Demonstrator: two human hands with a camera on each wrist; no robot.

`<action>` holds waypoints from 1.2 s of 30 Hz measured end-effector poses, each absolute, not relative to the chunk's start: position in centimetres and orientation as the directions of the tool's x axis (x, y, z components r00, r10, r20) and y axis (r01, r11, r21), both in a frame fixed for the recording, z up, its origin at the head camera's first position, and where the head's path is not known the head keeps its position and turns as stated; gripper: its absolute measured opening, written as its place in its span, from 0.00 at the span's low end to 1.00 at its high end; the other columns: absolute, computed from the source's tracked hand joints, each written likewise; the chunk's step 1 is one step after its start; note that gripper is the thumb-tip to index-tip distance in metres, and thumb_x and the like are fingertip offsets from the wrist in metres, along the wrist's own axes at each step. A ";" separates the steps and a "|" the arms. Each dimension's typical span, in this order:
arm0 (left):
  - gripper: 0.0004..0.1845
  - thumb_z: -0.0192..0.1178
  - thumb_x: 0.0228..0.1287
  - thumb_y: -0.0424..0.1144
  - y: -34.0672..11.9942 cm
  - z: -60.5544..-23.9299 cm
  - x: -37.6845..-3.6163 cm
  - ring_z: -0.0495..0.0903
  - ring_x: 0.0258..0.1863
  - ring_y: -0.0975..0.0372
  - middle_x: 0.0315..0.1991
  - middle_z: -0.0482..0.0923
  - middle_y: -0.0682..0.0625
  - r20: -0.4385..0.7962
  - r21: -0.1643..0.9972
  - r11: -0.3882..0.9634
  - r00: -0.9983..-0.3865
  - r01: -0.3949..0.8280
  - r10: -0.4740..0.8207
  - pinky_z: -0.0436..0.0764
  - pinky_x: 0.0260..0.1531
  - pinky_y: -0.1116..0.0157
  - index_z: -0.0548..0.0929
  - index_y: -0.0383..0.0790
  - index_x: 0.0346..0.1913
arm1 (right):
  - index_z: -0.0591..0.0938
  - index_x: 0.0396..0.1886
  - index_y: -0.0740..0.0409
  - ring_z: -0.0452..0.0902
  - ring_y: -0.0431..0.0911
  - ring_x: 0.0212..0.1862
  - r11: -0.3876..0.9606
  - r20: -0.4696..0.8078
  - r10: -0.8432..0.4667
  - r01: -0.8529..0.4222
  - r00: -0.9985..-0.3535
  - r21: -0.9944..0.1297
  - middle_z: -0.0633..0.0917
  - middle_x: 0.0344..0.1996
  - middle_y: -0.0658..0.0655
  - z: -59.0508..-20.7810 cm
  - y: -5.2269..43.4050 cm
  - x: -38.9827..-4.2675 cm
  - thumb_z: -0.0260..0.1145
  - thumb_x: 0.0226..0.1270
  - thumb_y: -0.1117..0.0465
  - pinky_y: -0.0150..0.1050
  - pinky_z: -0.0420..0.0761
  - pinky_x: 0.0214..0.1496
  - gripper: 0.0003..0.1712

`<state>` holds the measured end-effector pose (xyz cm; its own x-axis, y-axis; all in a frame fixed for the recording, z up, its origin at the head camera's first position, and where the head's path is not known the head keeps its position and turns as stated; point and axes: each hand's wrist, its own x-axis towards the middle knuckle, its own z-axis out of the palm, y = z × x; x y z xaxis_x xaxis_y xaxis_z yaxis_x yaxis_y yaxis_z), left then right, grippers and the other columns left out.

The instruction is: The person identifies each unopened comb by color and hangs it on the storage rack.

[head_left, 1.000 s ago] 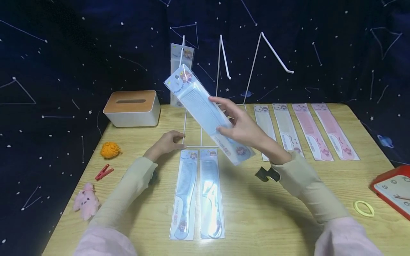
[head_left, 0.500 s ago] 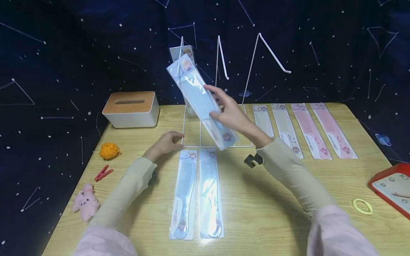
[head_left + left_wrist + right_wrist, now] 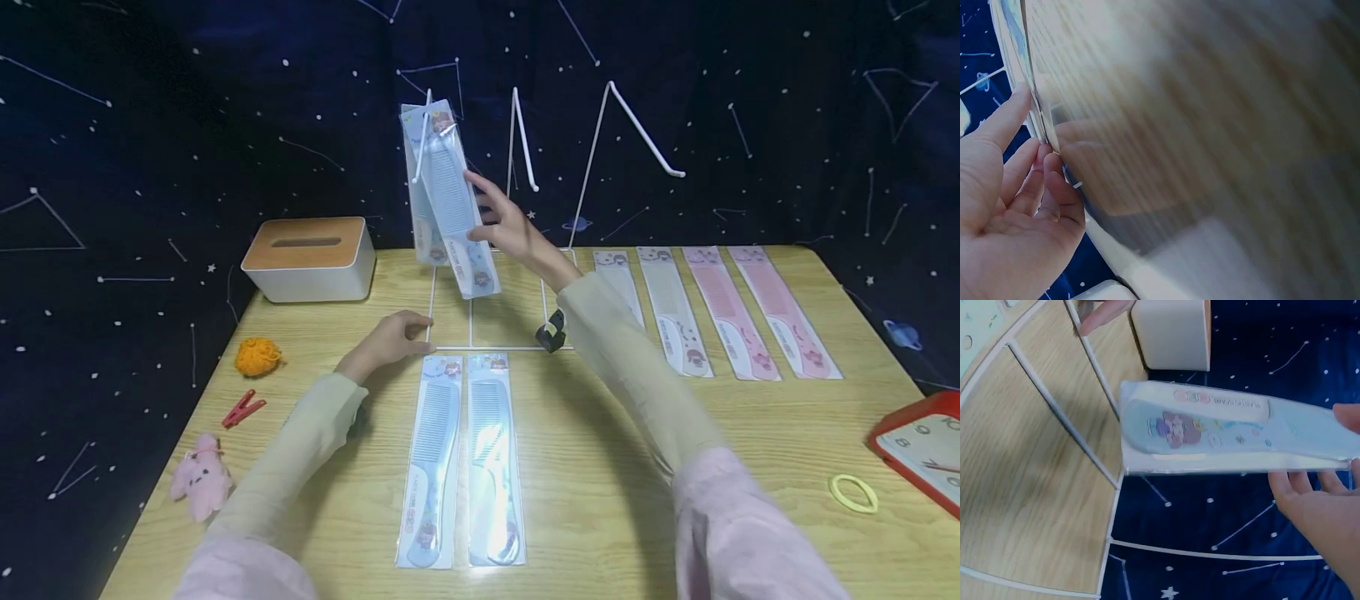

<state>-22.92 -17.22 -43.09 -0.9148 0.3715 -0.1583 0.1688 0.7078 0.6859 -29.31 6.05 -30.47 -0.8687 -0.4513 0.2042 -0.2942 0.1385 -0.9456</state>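
Pale blue plastic shows through the clear wrapper of the comb (image 3: 453, 196) that we see in the right hand (image 3: 516, 232). The thumb lies close to the comb's right edge and the index fingertip meets that edge higher up; the hand is partly open, pinching the comb lightly. Most of the comb lies left of the fingers, tilted, its top leaning left at the left hook (image 3: 421, 150) of the white rack (image 3: 450, 347). The hook's arm crosses in front of the comb's top; we cannot tell whether it passes through the hole. A second comb (image 3: 423, 225) hangs just behind, partly covered by the first.

At the rack's base, the left hand (image 3: 388, 337) has bent fingers, with thumb and fingertips holding the left rail near its front corner.

From the right wrist we read PLASTIC COMB, upside down, on the held comb's card, beside three round marks too blurred to make out. Lettering near its top also escapes us. In front of the rack, two blue combs (image 3: 433, 433) lie side by side; similar small print runs along the left one, and glare covers part of the right. Farther right lie four combs (image 3: 708, 312), two whitish and two pink. On the red clock (image 3: 921, 454) we read 8, 9 and 10.
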 end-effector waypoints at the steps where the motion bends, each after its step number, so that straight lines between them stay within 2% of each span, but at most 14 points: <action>1: 0.29 0.66 0.58 0.39 -17.2 -43.1 -22.9 0.67 0.63 0.46 0.63 0.68 0.35 -0.155 0.684 0.709 -0.915 0.173 0.373 0.65 0.63 0.53 0.72 0.31 0.62 | 0.52 0.75 0.54 0.71 0.63 0.57 0.119 0.194 -0.458 -0.276 -0.867 -0.954 0.68 0.64 0.69 -30.6 6.0 -29.4 0.56 0.54 0.79 0.48 0.74 0.56 0.48; 3: 0.29 0.67 0.58 0.39 -17.2 -43.2 -23.0 0.67 0.63 0.46 0.63 0.69 0.36 -0.156 0.683 0.710 -0.915 0.172 0.371 0.64 0.64 0.53 0.73 0.31 0.62 | 0.52 0.75 0.55 0.71 0.64 0.58 0.087 0.181 -0.472 -0.250 -0.863 -0.964 0.68 0.64 0.70 -30.8 5.9 -29.5 0.55 0.55 0.80 0.49 0.74 0.57 0.48; 10: 0.30 0.67 0.59 0.39 -17.0 -43.3 -22.8 0.65 0.64 0.46 0.63 0.69 0.36 -0.168 0.683 0.713 -0.915 0.161 0.367 0.63 0.64 0.52 0.72 0.32 0.62 | 0.55 0.74 0.58 0.67 0.64 0.60 0.129 0.154 -0.490 -0.246 -0.858 -0.961 0.68 0.64 0.71 -31.7 6.0 -29.0 0.55 0.60 0.78 0.48 0.72 0.59 0.42; 16: 0.29 0.66 0.59 0.39 -16.9 -43.5 -22.6 0.65 0.64 0.47 0.63 0.68 0.37 -0.165 0.695 0.701 -0.914 0.160 0.372 0.63 0.65 0.52 0.72 0.32 0.62 | 0.62 0.70 0.62 0.72 0.61 0.56 0.170 0.196 -0.486 -0.312 -0.852 -0.935 0.74 0.58 0.70 -32.3 6.8 -27.3 0.58 0.65 0.74 0.44 0.74 0.58 0.33; 24: 0.30 0.66 0.59 0.41 -16.9 -43.5 -22.7 0.65 0.64 0.46 0.64 0.67 0.36 -0.166 0.702 0.694 -0.910 0.162 0.380 0.64 0.64 0.53 0.72 0.31 0.63 | 0.69 0.66 0.55 0.74 0.55 0.52 0.364 0.055 -0.502 -0.269 -0.863 -0.892 0.78 0.53 0.63 -34.9 10.0 -22.1 0.63 0.66 0.59 0.49 0.73 0.55 0.28; 30: 0.30 0.66 0.59 0.41 -17.1 -43.3 -22.9 0.65 0.64 0.46 0.64 0.67 0.36 -0.169 0.701 0.695 -0.910 0.158 0.378 0.63 0.64 0.53 0.72 0.32 0.63 | 0.71 0.64 0.57 0.74 0.54 0.51 0.437 -0.041 -0.507 -0.216 -0.861 -0.873 0.78 0.51 0.63 -37.9 12.4 -17.5 0.64 0.66 0.56 0.48 0.75 0.54 0.28; 36: 0.29 0.66 0.59 0.39 -17.3 -43.4 -22.9 0.66 0.64 0.46 0.63 0.68 0.37 -0.158 0.707 0.688 -0.912 0.162 0.378 0.63 0.64 0.54 0.72 0.31 0.62 | 0.71 0.63 0.58 0.72 0.55 0.54 0.501 -0.123 -0.547 -0.206 -0.828 -0.840 0.75 0.54 0.63 -40.2 13.1 -13.6 0.65 0.65 0.52 0.51 0.74 0.57 0.30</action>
<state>-22.90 -17.31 -43.41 -0.9120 0.3783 -0.1584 0.1625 0.6879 0.7074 -13.62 13.05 -40.21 -0.8283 -0.5466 -0.1230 -0.2060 0.5013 -0.8404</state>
